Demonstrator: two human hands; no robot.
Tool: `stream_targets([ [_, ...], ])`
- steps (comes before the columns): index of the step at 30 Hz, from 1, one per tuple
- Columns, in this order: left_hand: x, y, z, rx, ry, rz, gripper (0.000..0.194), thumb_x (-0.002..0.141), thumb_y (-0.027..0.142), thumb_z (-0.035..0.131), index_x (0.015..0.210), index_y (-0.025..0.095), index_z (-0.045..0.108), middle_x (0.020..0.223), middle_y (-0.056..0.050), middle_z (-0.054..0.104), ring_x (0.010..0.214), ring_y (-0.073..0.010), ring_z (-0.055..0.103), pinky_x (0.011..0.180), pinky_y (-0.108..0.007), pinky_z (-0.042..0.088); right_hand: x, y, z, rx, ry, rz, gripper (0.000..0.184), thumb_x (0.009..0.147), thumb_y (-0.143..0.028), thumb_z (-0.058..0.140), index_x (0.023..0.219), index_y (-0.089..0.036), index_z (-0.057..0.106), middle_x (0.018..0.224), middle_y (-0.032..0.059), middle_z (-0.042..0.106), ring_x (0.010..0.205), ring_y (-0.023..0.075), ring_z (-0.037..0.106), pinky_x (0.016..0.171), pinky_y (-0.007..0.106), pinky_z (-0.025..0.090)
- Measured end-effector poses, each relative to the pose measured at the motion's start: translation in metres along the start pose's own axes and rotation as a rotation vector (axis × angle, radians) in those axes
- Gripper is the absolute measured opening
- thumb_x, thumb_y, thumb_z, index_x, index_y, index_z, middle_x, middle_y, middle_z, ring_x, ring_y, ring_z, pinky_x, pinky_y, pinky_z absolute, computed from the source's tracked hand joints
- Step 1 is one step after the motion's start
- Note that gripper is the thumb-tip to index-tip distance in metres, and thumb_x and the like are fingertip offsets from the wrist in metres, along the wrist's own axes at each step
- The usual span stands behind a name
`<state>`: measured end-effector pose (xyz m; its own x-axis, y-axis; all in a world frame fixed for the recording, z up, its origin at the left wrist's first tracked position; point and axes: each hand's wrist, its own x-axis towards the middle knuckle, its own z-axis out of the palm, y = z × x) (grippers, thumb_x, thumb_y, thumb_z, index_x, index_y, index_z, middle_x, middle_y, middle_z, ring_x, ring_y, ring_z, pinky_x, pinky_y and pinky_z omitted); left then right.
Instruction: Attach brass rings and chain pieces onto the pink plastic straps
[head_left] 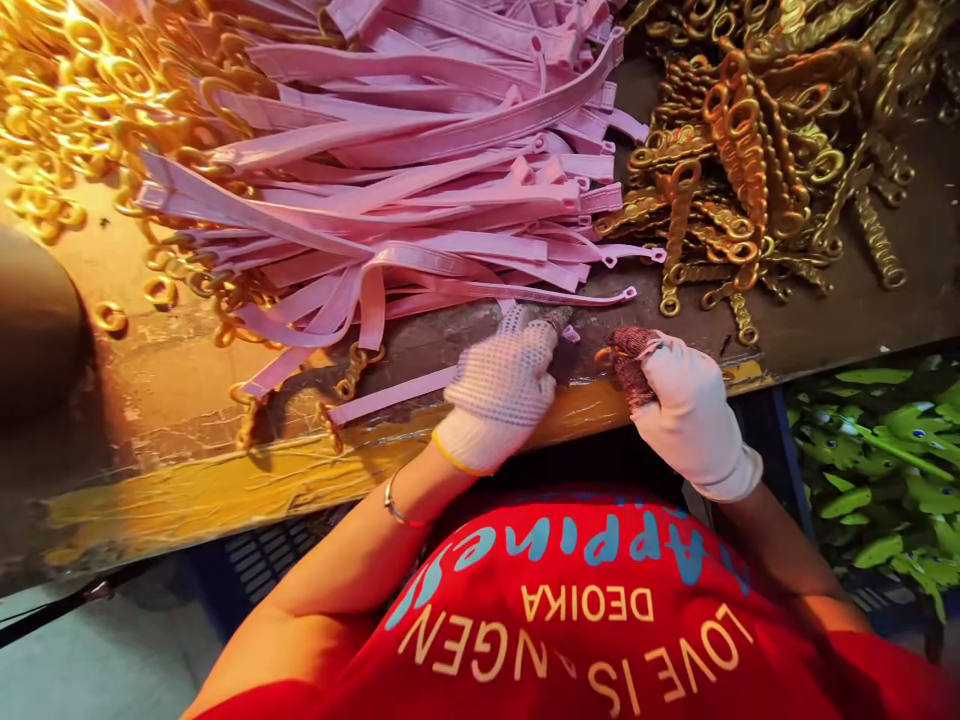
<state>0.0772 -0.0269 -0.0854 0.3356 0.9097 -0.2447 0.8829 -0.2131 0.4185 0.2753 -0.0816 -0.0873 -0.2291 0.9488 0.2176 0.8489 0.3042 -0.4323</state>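
Note:
My left hand (502, 385), in a white dotted glove with a dark finger cover, is closed on a pink strap (394, 395). The strap lies along the table's near edge and passes under the glove. A gold ring fitting hangs at its left end, and a small pink tip (571, 333) peeks out by the fingertips. To the right, my right hand (679, 405), in a white glove with brown knitted finger covers, is pinched closed. A small orange-gold piece (603, 355) shows at its fingertips; the rest of it is hidden. A gap separates the hands.
A heap of pink straps (420, 190) spreads beyond my hands. Braided gold pieces with ring ends (739, 160) are piled at right, gold rings (112, 75) at far left. Yellow tape (225, 490) covers the table's front edge. Green items (870, 480) fill a crate below right.

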Motion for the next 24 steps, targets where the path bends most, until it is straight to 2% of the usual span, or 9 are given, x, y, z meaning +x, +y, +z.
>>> stream_targets([
  [2,0.001,-0.009,-0.011,-0.242,-0.005,-0.009,0.029,0.096,0.034,0.052,0.101,0.016,0.074,0.087,-0.008,0.071,0.078,-0.0220,0.065,0.072,-0.032,0.050,0.006,-0.007,0.004,0.030,-0.025,0.010,0.032,0.097,-0.018,0.047,0.122,-0.012,0.067,0.108,0.0138,0.074,0.095,0.0271,0.072,0.084,0.038,0.057],
  [5,0.000,-0.017,-0.028,-0.627,-0.113,-0.087,0.025,0.093,0.036,0.054,0.078,0.018,0.065,0.062,0.000,0.059,0.058,-0.0142,0.052,0.056,-0.025,0.042,0.015,-0.020,0.006,0.060,-0.114,0.014,0.032,0.098,-0.019,0.046,0.120,-0.013,0.066,0.106,0.0121,0.075,0.095,0.0253,0.071,0.085,0.035,0.056],
  [7,-0.003,-0.016,-0.035,-0.790,-0.203,-0.149,0.023,0.090,0.033,0.053,0.073,0.019,0.059,0.054,0.003,0.051,0.049,-0.0113,0.043,0.049,-0.023,0.035,0.020,-0.028,0.005,-0.017,-0.196,0.016,0.030,0.097,-0.019,0.045,0.116,-0.012,0.068,0.100,0.0119,0.074,0.090,0.0250,0.070,0.081,0.034,0.055],
  [9,-0.006,-0.015,-0.037,-0.855,-0.233,-0.197,0.019,0.087,0.032,0.053,0.075,0.019,0.059,0.054,0.003,0.050,0.046,-0.0104,0.039,0.046,-0.023,0.031,0.023,-0.036,0.005,-0.152,-0.249,0.016,0.028,0.096,-0.017,0.046,0.112,-0.012,0.069,0.094,0.0122,0.072,0.084,0.0254,0.068,0.074,0.034,0.052],
  [12,-0.007,-0.018,-0.036,-0.771,-0.185,-0.197,0.014,0.083,0.030,0.057,0.076,0.019,0.060,0.057,0.002,0.053,0.049,-0.0113,0.041,0.046,-0.023,0.029,0.028,-0.045,0.005,-0.309,-0.258,0.001,0.026,0.095,-0.016,0.047,0.108,-0.012,0.069,0.092,0.0136,0.069,0.079,0.0252,0.065,0.067,0.034,0.048],
  [16,-0.007,-0.026,-0.032,-0.584,-0.180,-0.019,0.015,0.085,0.026,0.055,0.074,0.018,0.063,0.061,0.001,0.058,0.058,-0.0137,0.048,0.054,-0.024,0.035,0.033,-0.048,0.005,-0.363,-0.253,-0.016,0.027,0.097,-0.015,0.044,0.108,-0.015,0.069,0.099,0.0149,0.069,0.078,0.0241,0.063,0.065,0.034,0.048],
  [20,-0.008,-0.022,-0.023,-0.437,-0.192,0.095,0.022,0.089,0.034,0.056,0.077,0.018,0.065,0.071,-0.001,0.063,0.066,-0.0169,0.054,0.064,-0.027,0.040,0.032,-0.044,0.007,-0.365,-0.255,0.036,0.027,0.091,-0.010,0.048,0.109,-0.011,0.068,0.096,0.0157,0.069,0.082,0.0274,0.065,0.071,0.037,0.051],
  [22,-0.008,-0.021,-0.019,-0.392,-0.186,0.120,0.024,0.089,0.035,0.055,0.074,0.019,0.063,0.071,-0.002,0.062,0.066,-0.0176,0.054,0.064,-0.028,0.039,0.028,-0.042,0.004,-0.333,-0.231,0.073,0.028,0.093,-0.012,0.047,0.112,-0.009,0.067,0.097,0.0163,0.070,0.086,0.0287,0.067,0.077,0.039,0.053],
  [24,-0.006,-0.021,-0.017,-0.441,-0.199,0.134,0.020,0.088,0.030,0.053,0.077,0.018,0.065,0.070,-0.002,0.063,0.065,-0.0174,0.054,0.063,-0.028,0.039,0.025,-0.042,-0.001,-0.265,-0.238,0.049,0.032,0.098,-0.018,0.046,0.124,-0.008,0.063,0.106,0.0168,0.071,0.093,0.0283,0.068,0.081,0.038,0.054],
])
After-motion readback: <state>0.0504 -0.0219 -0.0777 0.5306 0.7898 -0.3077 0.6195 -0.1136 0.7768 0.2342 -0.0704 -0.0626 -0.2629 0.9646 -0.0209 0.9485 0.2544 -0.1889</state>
